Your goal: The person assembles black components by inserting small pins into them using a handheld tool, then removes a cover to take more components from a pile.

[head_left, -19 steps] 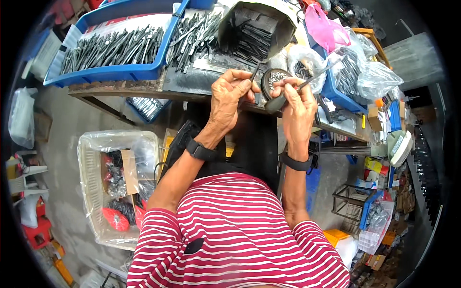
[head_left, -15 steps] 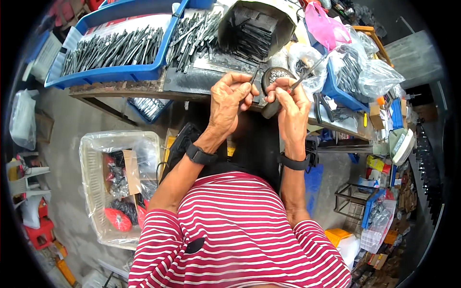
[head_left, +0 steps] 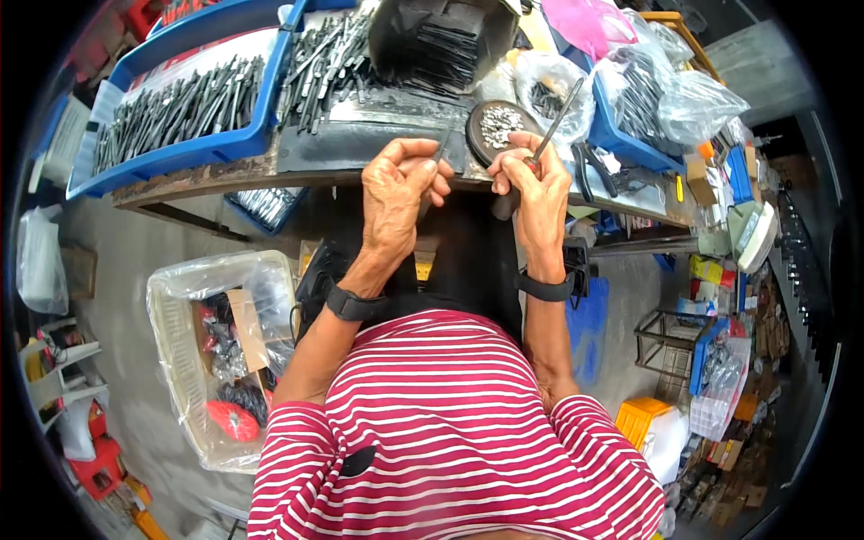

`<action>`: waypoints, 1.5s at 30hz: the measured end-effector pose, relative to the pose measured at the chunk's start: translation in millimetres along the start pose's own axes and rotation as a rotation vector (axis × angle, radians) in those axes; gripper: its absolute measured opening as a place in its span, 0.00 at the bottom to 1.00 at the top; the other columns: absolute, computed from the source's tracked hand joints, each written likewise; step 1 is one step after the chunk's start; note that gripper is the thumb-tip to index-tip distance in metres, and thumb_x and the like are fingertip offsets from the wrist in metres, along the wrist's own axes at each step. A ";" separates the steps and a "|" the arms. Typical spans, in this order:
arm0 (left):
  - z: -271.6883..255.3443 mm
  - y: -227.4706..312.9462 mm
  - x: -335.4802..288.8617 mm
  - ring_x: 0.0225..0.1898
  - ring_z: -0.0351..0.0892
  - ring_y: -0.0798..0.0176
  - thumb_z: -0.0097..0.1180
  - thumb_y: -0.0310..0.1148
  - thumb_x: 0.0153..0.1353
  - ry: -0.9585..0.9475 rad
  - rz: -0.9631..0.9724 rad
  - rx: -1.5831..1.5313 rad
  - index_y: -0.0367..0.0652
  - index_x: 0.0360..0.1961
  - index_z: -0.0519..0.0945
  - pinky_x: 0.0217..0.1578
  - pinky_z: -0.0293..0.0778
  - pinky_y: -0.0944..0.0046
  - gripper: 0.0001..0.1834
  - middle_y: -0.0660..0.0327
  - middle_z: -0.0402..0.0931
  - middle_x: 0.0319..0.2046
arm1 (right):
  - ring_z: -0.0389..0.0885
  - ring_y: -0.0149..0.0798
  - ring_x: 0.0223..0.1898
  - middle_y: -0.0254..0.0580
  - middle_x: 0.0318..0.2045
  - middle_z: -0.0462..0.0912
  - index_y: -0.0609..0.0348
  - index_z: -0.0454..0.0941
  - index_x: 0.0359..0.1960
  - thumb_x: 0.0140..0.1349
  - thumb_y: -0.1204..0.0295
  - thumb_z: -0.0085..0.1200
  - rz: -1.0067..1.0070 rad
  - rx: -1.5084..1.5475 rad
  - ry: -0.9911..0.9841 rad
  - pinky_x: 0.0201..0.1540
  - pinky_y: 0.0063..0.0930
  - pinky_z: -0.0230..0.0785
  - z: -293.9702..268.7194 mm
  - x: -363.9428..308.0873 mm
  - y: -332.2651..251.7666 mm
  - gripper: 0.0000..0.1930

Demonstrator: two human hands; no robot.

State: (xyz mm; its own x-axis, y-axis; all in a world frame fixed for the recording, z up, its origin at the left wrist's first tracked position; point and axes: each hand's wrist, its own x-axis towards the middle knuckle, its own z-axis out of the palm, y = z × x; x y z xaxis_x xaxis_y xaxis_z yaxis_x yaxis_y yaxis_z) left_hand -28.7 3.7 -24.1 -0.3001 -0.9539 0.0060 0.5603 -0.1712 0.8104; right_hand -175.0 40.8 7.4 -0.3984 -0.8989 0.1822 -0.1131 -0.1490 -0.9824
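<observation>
Above the front edge of the workbench (head_left: 346,153), my left hand (head_left: 393,200) is closed, pinching a thin dark strip (head_left: 442,145) whose tip shows above the fingers. My right hand (head_left: 540,200) grips a slim tool with a long dark shaft (head_left: 567,106), slanting up and away to the right; a bit of red shows at the fingers. The rest of the tool is hidden in the hand. Just beyond the right fingers sits a round dark dish (head_left: 475,147) of small silvery pieces. A dark rounded object (head_left: 506,206) shows below those fingers. The hands are apart.
A blue tray (head_left: 171,155) of dark strips stands at left, beside a loose pile (head_left: 328,67). A dark open container (head_left: 387,45) holds more. Pliers (head_left: 594,171) and a blue bin (head_left: 630,148) lie right. A lined plastic basket (head_left: 166,360) stands on the floor.
The view has shifted slightly. My hands have drawn a little back from the dish, so more of its silvery pieces show. The tool's shaft points more steeply upward; both grips remain closed.
</observation>
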 end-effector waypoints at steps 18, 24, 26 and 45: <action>-0.9 -5.8 -6.4 0.19 0.63 0.79 0.47 0.24 0.55 0.021 0.006 0.183 0.33 0.38 0.71 0.18 0.57 0.81 0.09 0.61 0.74 0.23 | 0.73 0.41 0.27 0.45 0.29 0.71 0.57 0.77 0.34 0.44 0.67 0.59 -0.224 -0.815 0.072 0.31 0.31 0.66 -23.8 9.1 16.0 0.14; -0.2 -5.1 -8.2 0.16 0.60 0.82 0.46 0.22 0.54 0.063 0.001 0.178 0.34 0.36 0.71 0.11 0.55 0.82 0.08 0.65 0.72 0.20 | 0.69 0.44 0.34 0.45 0.31 0.67 0.57 0.78 0.35 0.40 0.61 0.63 -0.408 -1.062 0.003 0.35 0.34 0.64 -21.8 13.5 23.1 0.19; -1.6 -5.6 -8.7 0.16 0.61 0.82 0.46 0.22 0.53 0.057 0.033 0.186 0.33 0.36 0.70 0.12 0.55 0.82 0.08 0.64 0.72 0.20 | 0.69 0.44 0.34 0.44 0.30 0.67 0.57 0.78 0.34 0.40 0.61 0.62 -0.426 -1.069 -0.005 0.35 0.34 0.63 -20.4 13.4 24.6 0.19; -4.9 -6.9 -13.4 0.19 0.62 0.79 0.47 0.24 0.55 -0.009 -0.029 0.154 0.34 0.38 0.71 0.18 0.57 0.81 0.09 0.61 0.74 0.24 | 0.70 0.43 0.32 0.43 0.27 0.71 0.61 0.77 0.28 0.43 0.71 0.58 -0.288 -0.806 -0.040 0.35 0.33 0.62 -25.2 9.6 30.9 0.10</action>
State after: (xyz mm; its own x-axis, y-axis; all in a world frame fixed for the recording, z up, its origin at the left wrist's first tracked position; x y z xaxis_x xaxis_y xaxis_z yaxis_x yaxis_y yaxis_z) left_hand -24.8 16.4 -32.6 -0.3221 -0.9466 -0.0142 0.4262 -0.1584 0.8907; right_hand -205.3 38.0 -20.2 -0.2241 -0.8872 0.4034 -0.8234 -0.0491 -0.5653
